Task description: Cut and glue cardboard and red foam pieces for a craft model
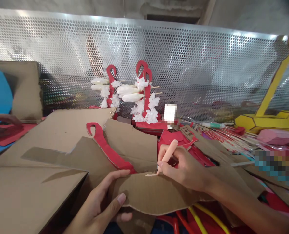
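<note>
— Listing the right hand (183, 165) first: contents?
— One peach marker (170, 151), gripped in my fingers, tip down at a peach streak (151, 175).
— Left hand (104, 198)?
— Mine also; holds the left end of one curved cardboard piece (154, 195), thumb on its face, index finger along the far edge.
— Location of piece?
— Before me, between my two hands. Just beyond: one red cardboard hook (107, 152). Behind all: perforated metal screen (68, 45).
</note>
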A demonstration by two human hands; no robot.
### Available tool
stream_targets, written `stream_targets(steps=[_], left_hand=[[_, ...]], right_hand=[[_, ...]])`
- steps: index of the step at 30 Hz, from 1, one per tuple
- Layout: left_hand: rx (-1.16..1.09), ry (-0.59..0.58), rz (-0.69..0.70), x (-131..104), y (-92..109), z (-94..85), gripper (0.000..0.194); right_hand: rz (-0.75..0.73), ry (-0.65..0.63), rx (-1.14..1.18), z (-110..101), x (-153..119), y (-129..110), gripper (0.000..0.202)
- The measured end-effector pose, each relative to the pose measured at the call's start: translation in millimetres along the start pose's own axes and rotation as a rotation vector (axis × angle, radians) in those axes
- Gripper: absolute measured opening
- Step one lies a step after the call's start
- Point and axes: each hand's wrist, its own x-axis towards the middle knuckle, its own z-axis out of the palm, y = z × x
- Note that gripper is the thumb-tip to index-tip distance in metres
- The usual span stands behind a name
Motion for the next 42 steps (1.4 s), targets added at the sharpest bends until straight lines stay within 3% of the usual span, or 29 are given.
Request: stream_targets(steps=[18,24,28,34,42], left_hand=[[0.001,0.010,0.002,1,-3,-2.7,0.059],[-0.035,0.042,0.028,1,0,-3.1,0.059],[-0.065,0.082,0.086,2,-1,-4.4,0.056],[-0.064,0.061,0.089,1,5,-2.4,0.054],[-0.052,0.058,0.106,-3,14,1.8,0.056]], right_hand=[[-0.027,-0.001,-0.033,6,-1,-3,0.011],[-0.143,0.085,-0.035,-1,-5,-14,0.017],[-0.186,0.066,-0.082,-2,-13,-21,0.018],[-0.145,0.126,-0.094,13,-22,-18,0.014],[-0.247,0.202,-0.196,24,-24,-17,0.015]])
